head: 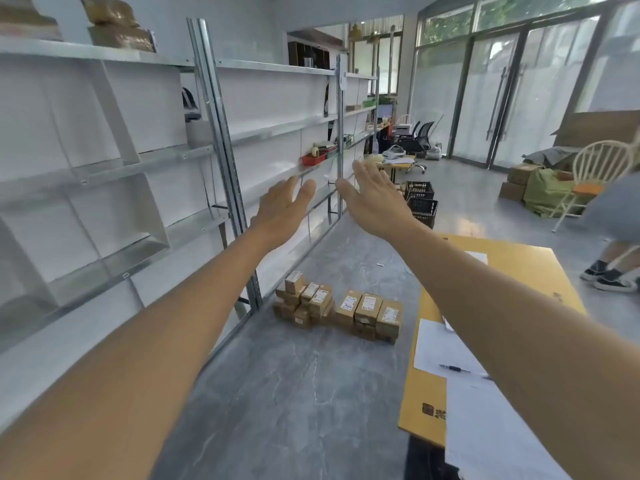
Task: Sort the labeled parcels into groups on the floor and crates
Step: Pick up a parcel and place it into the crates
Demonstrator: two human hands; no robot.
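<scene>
Several small brown labeled parcels [337, 310] are stacked in two clusters on the grey floor beside the foot of the metal shelving. Two black plastic crates [423, 206] stand farther down the aisle. Both my arms are stretched forward at chest height, well above the parcels. My left hand [282, 209] is flat with fingers together and holds nothing. My right hand [372, 199] is also flat and holds nothing, its palm facing left. The hands are a short gap apart.
Tall metal shelving [214, 109] runs along the left. A yellow cardboard sheet [526, 271] with white papers [446, 351] and a pen [454, 368] lies at right. Another person's legs and shoes [611, 277] stand at far right, near a white chair [595, 174] and boxes.
</scene>
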